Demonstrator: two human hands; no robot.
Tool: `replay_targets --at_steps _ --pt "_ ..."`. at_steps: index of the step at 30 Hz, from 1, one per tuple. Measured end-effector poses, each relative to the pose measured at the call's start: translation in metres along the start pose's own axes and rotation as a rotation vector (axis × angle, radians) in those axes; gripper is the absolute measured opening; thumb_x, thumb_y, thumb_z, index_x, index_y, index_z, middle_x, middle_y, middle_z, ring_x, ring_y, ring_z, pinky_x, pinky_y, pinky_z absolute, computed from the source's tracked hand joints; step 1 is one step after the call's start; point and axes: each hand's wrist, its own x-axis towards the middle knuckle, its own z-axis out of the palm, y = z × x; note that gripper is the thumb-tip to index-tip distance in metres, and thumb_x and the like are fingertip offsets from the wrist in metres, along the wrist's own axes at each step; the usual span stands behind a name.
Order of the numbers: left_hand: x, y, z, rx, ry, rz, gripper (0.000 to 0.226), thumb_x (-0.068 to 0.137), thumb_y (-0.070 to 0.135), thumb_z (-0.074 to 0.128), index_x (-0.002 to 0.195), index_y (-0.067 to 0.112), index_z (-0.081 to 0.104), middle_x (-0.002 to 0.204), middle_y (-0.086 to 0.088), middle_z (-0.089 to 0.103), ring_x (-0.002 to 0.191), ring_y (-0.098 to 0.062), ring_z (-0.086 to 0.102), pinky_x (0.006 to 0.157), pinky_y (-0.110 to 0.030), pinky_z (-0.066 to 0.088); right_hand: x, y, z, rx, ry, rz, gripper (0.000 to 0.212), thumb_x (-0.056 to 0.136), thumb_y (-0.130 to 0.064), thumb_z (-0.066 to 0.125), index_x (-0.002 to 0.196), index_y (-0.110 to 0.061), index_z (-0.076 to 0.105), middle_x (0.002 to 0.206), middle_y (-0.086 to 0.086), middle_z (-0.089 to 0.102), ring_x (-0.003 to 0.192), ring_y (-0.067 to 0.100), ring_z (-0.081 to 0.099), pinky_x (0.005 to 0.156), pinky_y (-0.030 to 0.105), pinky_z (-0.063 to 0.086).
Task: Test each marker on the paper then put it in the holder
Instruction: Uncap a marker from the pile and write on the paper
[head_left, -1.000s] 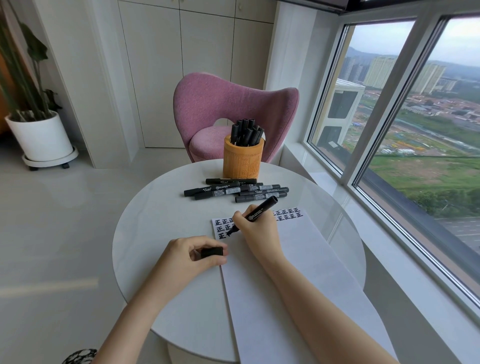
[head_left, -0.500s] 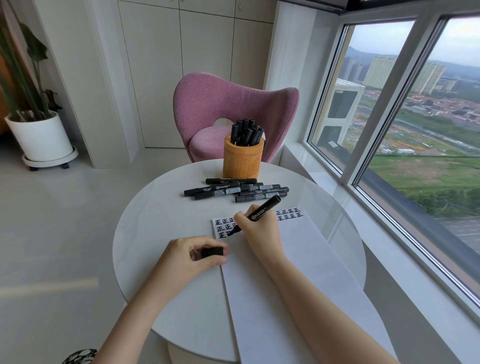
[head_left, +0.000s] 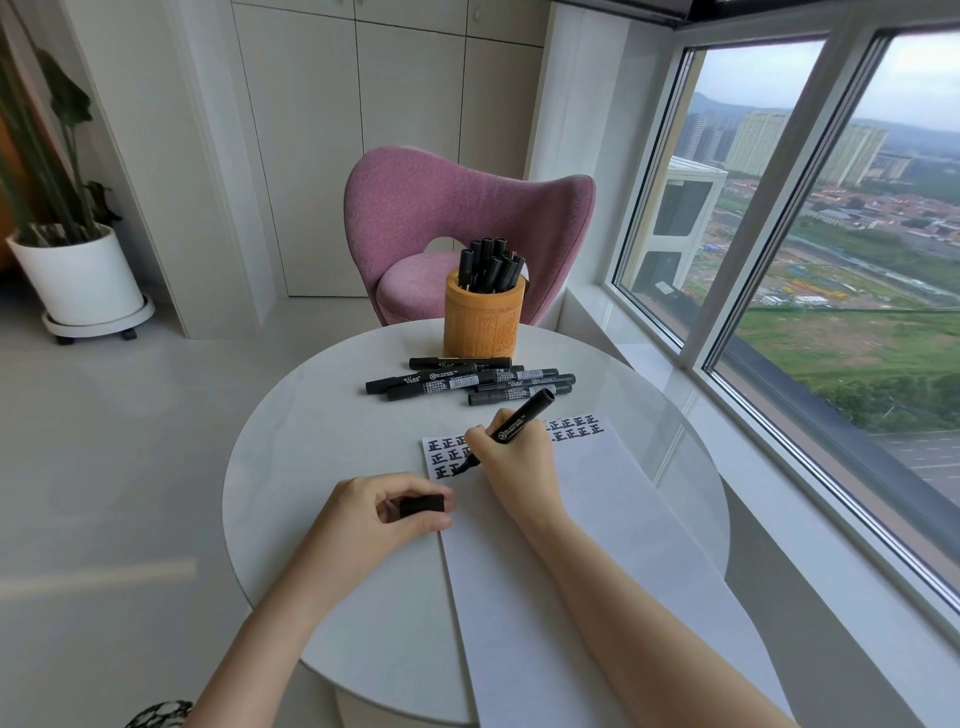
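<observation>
High-rise apartment nook: pink armchair (head_left: 467, 228), potted plant (head_left: 67, 244), city-view window (head_left: 831, 260), built-in cupboards (head_left: 363, 130).

Both bare forearms reach from the near edge toward the far side. The right hand (head_left: 517, 465), farther and to the right, curls its fingers round a black marker (head_left: 522, 420), tip down-left, barrel slanting up to the far right. The left hand (head_left: 371, 522), nearer and to the left, pinches a black cap (head_left: 422, 505) between thumb and curled fingers, back of the hand upward.
</observation>
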Motion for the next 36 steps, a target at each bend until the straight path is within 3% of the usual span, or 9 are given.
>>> replay_targets --at_steps 5,13,17,22,26,30,36 --pt "0.0 0.001 0.0 0.0 -0.002 -0.002 0.022 0.072 0.016 0.079 0.083 0.035 0.074 0.087 0.009 0.075 0.094 -0.036 0.065 0.093 -0.046 0.047 0.001 0.0 -0.001 0.001 0.024 0.012 0.032 0.078 -0.002 0.057 0.057 -0.012 0.036 0.044 -0.011 0.033 0.046 0.005 0.028 0.045 0.016 0.027" --pt "-0.001 0.0 -0.001 -0.01 -0.009 0.003 0.02 0.071 0.02 0.079 0.083 0.034 0.074 0.089 0.007 0.075 0.095 -0.035 0.065 0.094 -0.048 0.048 0.003 0.003 -0.002 0.046 0.05 0.023 0.02 0.079 -0.002 0.058 0.064 -0.007 0.045 0.052 -0.003 0.038 0.046 0.003 0.033 0.046 0.014 0.031" --pt "-0.001 0.002 0.0 -0.031 -0.015 -0.005 0.021 0.071 0.019 0.078 0.085 0.034 0.074 0.089 0.007 0.076 0.094 -0.022 0.069 0.092 -0.034 0.05 0.006 0.005 -0.005 0.132 0.078 0.052 0.029 0.084 -0.009 0.062 0.06 -0.012 0.045 0.046 -0.011 0.042 0.044 0.001 0.037 0.049 0.014 0.032" --pt "0.002 0.001 -0.002 -0.034 0.05 0.018 0.019 0.068 0.032 0.076 0.086 0.038 0.074 0.082 0.0 0.073 0.068 -0.016 0.06 0.076 -0.03 0.049 0.007 -0.004 -0.01 0.302 0.034 0.074 0.033 0.084 -0.022 0.073 0.062 -0.016 0.049 0.047 -0.004 0.041 0.043 0.009 0.034 0.048 0.018 0.031" --pt "0.004 0.003 -0.007 -0.083 0.09 0.064 0.025 0.067 0.038 0.081 0.089 0.03 0.075 0.083 -0.002 0.073 0.062 -0.011 0.058 0.069 -0.021 0.048 0.004 -0.018 -0.017 0.404 0.007 0.122 0.033 0.086 -0.025 0.071 0.059 -0.014 0.056 0.047 -0.001 0.037 0.044 0.012 0.031 0.046 0.019 0.026" --pt "0.007 0.004 -0.008 -0.099 0.138 0.04 0.025 0.071 0.021 0.075 0.094 0.017 0.067 0.076 0.001 0.073 0.06 -0.012 0.058 0.064 -0.012 0.045 -0.002 -0.029 -0.022 0.476 -0.034 0.199 0.023 0.088 -0.02 0.067 0.074 -0.004 0.057 0.049 -0.001 0.037 0.051 0.015 0.03 0.051 0.023 0.029" --pt "0.01 0.01 -0.006 -0.127 0.181 0.026 0.022 0.073 0.009 0.077 0.086 0.009 0.059 0.07 0.006 0.072 0.058 -0.011 0.061 0.06 -0.01 0.044 -0.015 -0.034 -0.02 0.439 -0.09 0.142 0.035 0.087 -0.016 0.068 0.065 -0.012 0.041 0.049 0.0 0.029 0.044 0.014 0.023 0.044 0.021 0.023"
